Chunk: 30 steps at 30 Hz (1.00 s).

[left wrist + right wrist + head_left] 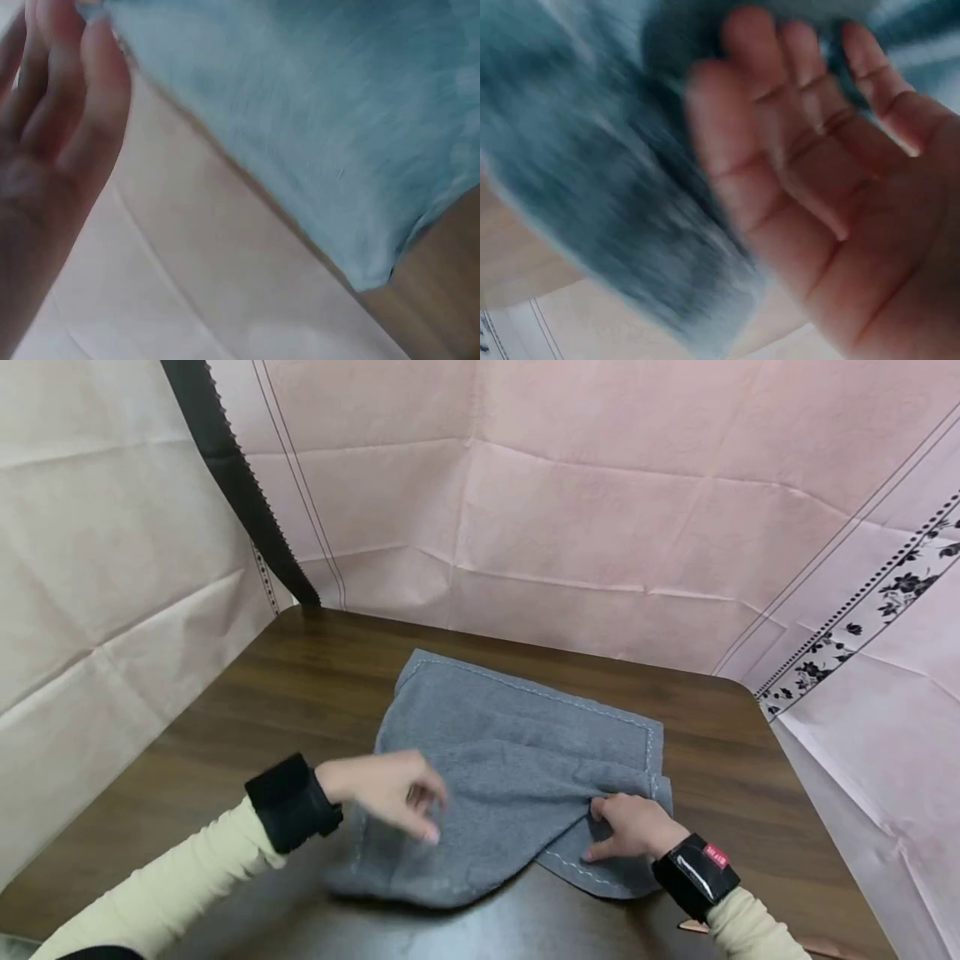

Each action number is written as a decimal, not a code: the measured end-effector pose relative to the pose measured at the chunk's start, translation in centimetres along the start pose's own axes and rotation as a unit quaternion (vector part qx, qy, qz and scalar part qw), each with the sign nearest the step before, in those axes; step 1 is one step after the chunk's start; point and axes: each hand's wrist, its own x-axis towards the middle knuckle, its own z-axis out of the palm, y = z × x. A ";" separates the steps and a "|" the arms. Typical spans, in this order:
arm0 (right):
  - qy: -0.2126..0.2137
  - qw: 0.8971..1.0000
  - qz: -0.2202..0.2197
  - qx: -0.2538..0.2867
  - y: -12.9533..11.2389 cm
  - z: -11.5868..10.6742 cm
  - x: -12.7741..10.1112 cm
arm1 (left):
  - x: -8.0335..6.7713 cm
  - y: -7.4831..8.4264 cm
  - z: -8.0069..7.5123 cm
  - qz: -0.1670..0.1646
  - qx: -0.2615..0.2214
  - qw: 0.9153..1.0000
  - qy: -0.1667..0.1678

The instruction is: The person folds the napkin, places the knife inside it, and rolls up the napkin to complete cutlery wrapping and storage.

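Grey towel [510, 777] on our wooden table [750, 760], left hand [386, 789] hovering with fingers loose — right hand [630, 827] pressing a fold, fingers fairly straight.

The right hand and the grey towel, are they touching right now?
Touching. In the head view the right hand lies on the grey towel at its right edge, fingers on a fold. The right wrist view is blurred, but shows fingers against the cloth.

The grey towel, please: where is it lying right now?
In the head view the grey towel lies partly folded on the dark wooden table, near its front edge, between the left hand and the right hand.
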 end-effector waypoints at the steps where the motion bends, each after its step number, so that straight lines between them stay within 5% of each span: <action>1: 0.025 1.000 -0.016 0.010 0.1 -0.6 0.3 | 0.3 -0.6 -0.9 0.006 0.011 0.999 0.035; 5: 0.184 0.981 -0.051 0.029 0.6 -2.9 1.8 | 1.4 -3.8 -4.0 -0.069 0.089 0.982 0.149; 8: 0.235 0.972 -0.013 0.008 1.3 -3.9 3.0 | 2.1 -6.6 -4.2 -0.153 0.145 0.965 0.158; 13: 0.106 0.991 0.086 -0.009 2.9 -3.3 4.6 | 3.4 -9.7 -2.1 -0.237 0.188 0.949 0.090; 16: 0.036 0.991 0.130 0.000 3.7 -2.7 5.2 | 4.0 -10.6 -1.0 -0.282 0.188 0.940 0.048; 20: -0.008 0.989 0.150 0.009 4.7 -2.6 6.1 | 4.1 -11.5 -0.4 -0.337 0.174 0.925 0.005; 30: -0.079 0.981 0.173 0.044 7.4 -3.1 8.2 | 3.2 -10.8 -0.6 -0.341 0.113 0.933 -0.030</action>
